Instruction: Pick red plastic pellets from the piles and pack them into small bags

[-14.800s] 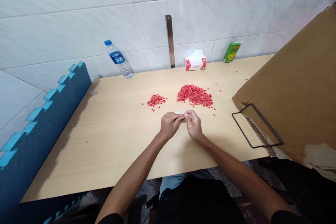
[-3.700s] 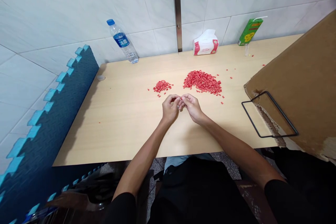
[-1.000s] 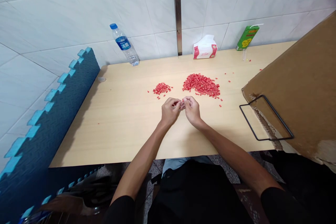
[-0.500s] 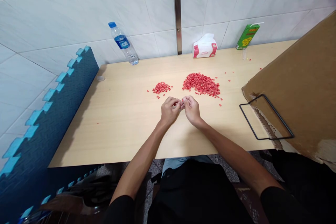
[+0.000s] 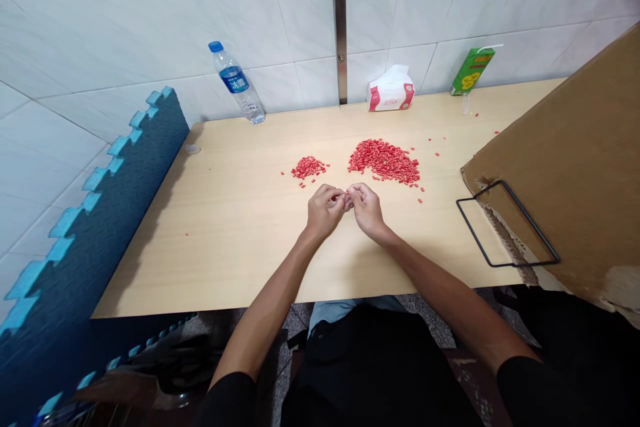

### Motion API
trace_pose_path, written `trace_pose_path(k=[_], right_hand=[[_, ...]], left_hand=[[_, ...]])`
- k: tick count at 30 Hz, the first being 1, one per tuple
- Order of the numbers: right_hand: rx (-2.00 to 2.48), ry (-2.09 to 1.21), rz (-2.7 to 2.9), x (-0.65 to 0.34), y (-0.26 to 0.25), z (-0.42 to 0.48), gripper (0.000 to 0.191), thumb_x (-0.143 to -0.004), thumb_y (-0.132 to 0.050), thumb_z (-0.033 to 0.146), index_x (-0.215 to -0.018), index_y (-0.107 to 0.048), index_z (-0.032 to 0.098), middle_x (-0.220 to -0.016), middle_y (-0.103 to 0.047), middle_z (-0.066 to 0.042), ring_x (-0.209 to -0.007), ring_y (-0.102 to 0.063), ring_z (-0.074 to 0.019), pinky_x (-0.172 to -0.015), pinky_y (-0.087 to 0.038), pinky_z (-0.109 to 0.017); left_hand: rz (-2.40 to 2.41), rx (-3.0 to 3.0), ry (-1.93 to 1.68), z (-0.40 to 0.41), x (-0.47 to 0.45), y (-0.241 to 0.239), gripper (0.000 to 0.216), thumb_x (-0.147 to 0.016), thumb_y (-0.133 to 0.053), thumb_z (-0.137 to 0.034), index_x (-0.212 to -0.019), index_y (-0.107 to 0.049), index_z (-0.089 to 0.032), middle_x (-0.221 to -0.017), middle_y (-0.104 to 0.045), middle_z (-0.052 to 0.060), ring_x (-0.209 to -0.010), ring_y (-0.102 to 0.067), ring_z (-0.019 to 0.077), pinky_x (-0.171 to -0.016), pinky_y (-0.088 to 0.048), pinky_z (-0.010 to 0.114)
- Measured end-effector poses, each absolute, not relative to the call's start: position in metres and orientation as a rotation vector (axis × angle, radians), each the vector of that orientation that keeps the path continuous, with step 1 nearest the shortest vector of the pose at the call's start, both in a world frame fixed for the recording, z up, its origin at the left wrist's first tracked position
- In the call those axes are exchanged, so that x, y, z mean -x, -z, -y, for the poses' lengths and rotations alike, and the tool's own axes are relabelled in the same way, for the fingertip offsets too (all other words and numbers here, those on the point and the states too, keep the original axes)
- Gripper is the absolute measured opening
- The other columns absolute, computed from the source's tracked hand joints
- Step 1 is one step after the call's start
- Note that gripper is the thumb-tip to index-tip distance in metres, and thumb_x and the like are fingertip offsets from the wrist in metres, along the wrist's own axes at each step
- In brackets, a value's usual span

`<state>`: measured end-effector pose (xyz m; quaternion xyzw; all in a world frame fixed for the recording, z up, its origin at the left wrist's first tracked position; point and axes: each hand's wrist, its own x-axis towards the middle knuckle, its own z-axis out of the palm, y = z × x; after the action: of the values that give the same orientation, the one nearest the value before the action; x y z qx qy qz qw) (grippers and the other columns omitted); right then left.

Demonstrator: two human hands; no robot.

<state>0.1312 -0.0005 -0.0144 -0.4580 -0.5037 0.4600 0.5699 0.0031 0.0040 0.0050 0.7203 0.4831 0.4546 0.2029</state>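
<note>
While both forearms extended over the pale wood-grain table (image 5: 240,247), the hands met at the fingertips in front of two heaps. The right hand (image 5: 367,209) pinched a small red oblong piece (image 5: 347,193) between thumb and fingers. The left hand (image 5: 323,212) was curled, its thumb and forefinger brought together beside the piece; whether these gripped it could not be determined. The small heap of red oblong pieces (image 5: 307,167) lay beyond the left hand; the large heap of red oblong pieces (image 5: 383,161) lay beyond the right hand, with loose pieces scattered about it. Along the white tiled wall (image 5: 280,13) were positioned a clear plastic bottle with a blue cap (image 5: 235,80), a white-and-red tissue pack (image 5: 391,95) and a green drink carton (image 5: 470,73). At the right side, a black wire frame (image 5: 473,235) adjoined a brown cardboard box (image 5: 575,180).
</note>
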Motion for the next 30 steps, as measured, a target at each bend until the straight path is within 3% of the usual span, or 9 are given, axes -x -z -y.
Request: trace_pose_path(k=[15, 30], right_hand=[[0.957, -1.224, 1.074, -0.133, 0.017, -0.005, 0.030, -0.084, -0.056, 0.050, -0.083, -0.055, 0.020, -0.062, -0.060, 0.003, -0.054, -0.062, -0.0129, -0.057, -0.052, -0.026], [0.814, -1.409, 1.166, -0.142, 0.014, -0.006, 0.033, -0.083, -0.060, 0.052, -0.080, -0.055, 0.019, -0.061, -0.061, 0.003, -0.047, -0.055, -0.0099, -0.047, -0.045, -0.023]], left_hand=[[-1.245, -1.793, -1.243, -0.007, -0.002, -0.006, 0.017, -0.083, -0.061, -0.032, -0.082, -0.073, -0.019, -0.081, -0.068, 0.004, -0.075, -0.062, 0.0146, -0.069, -0.047, 0.027], [-1.210, -1.504, -1.206, -0.012, 0.004, -0.004, 0.018, -0.067, -0.076, -0.034, -0.072, -0.074, -0.017, -0.073, -0.069, 0.005, -0.070, -0.063, 0.0156, -0.067, -0.047, 0.028]])
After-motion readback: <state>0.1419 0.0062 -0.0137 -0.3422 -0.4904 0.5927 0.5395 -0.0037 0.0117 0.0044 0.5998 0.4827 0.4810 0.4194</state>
